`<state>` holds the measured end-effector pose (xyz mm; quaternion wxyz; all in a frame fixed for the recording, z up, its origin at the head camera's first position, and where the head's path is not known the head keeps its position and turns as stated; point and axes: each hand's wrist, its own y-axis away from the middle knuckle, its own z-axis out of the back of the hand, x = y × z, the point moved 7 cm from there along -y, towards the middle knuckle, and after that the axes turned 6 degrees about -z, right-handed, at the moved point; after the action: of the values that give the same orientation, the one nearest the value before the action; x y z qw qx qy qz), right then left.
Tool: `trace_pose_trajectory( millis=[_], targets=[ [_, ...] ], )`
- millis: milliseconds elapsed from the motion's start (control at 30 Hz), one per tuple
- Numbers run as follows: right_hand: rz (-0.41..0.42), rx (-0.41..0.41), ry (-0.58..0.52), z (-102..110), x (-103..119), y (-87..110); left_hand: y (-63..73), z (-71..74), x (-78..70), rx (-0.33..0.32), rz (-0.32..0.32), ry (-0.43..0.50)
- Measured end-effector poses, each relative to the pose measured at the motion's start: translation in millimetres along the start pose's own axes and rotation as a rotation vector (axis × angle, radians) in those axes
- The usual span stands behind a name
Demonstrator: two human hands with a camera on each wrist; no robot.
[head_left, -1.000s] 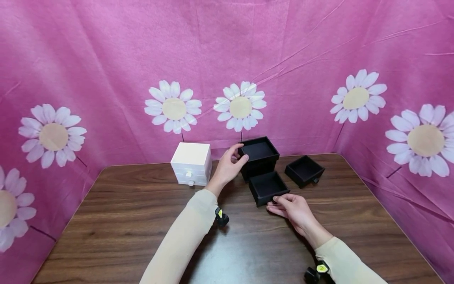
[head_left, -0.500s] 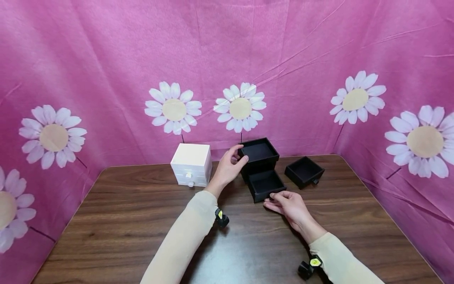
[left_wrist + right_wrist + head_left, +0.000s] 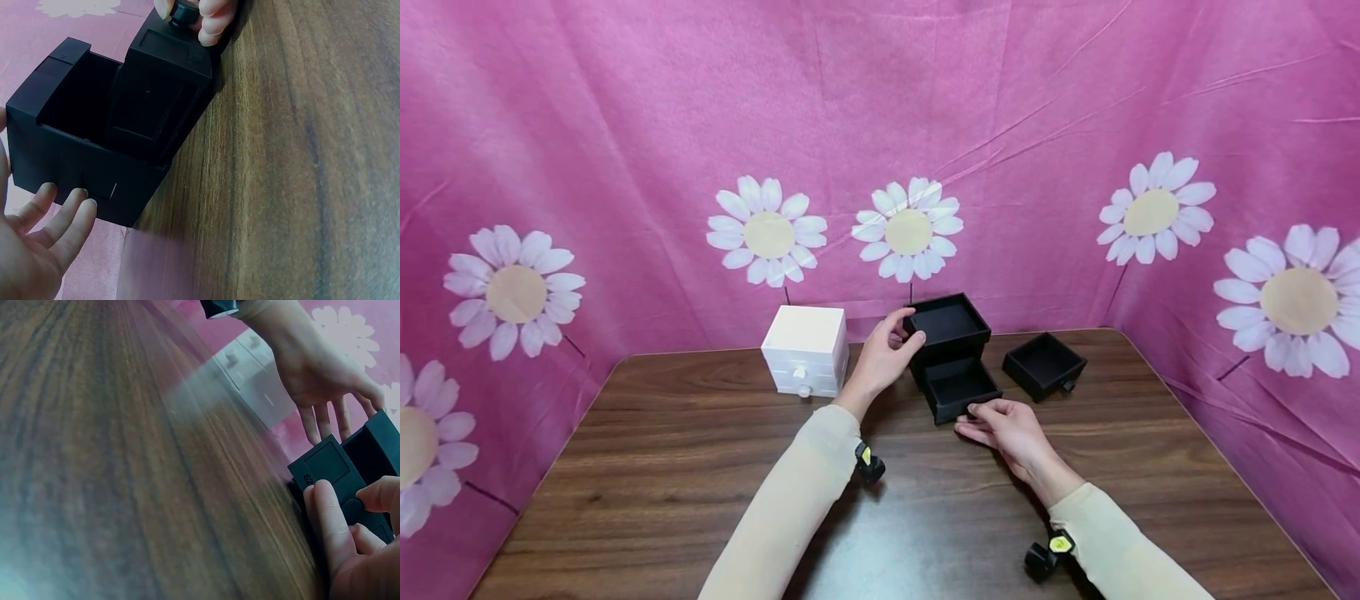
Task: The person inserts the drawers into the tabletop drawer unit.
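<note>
A small black drawer cabinet (image 3: 950, 318) stands at the back of the table, with a tray-like recess on top. From its lower slot a black drawer (image 3: 961, 385) sticks out part way; in the left wrist view the upper slot gapes without a drawer. My right hand (image 3: 1017, 435) pinches the round black knob (image 3: 184, 14) on that drawer's front, and two of its fingers lie against the front panel. My left hand (image 3: 882, 357) rests on the cabinet's left side, fingertips touching the wall. A loose black drawer (image 3: 1043, 365) lies right of the cabinet.
A white drawer cabinet (image 3: 805, 348) with round knobs stands left of the black one. The brown wooden table (image 3: 685, 433) reaches back to a pink cloth (image 3: 880, 108) with daisies, which surrounds it on three sides.
The pulled-out drawer has slid some way farther into the black cabinet, the right hand moving back and slightly left with it. My left hand has stayed at the cabinet's side.
</note>
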<state>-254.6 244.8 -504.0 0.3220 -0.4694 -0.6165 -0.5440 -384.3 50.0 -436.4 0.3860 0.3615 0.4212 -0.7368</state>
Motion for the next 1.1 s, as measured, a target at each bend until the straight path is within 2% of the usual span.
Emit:
trace_pose_trajectory(
  millis=[167,367,1100],
  targets=[
    [-0.016,0.041,0.020,-2,3,-2.8,0.5,-0.1,0.1,0.008,0.008,0.010],
    [-0.047,0.075,0.094,-1,6,-5.1,-0.1,0.7,-0.5,0.008,0.009,0.007],
    [-0.037,0.031,0.164,1,11,-18.6,0.5,0.2,-0.1,0.012,0.014,-0.010]
  ],
)
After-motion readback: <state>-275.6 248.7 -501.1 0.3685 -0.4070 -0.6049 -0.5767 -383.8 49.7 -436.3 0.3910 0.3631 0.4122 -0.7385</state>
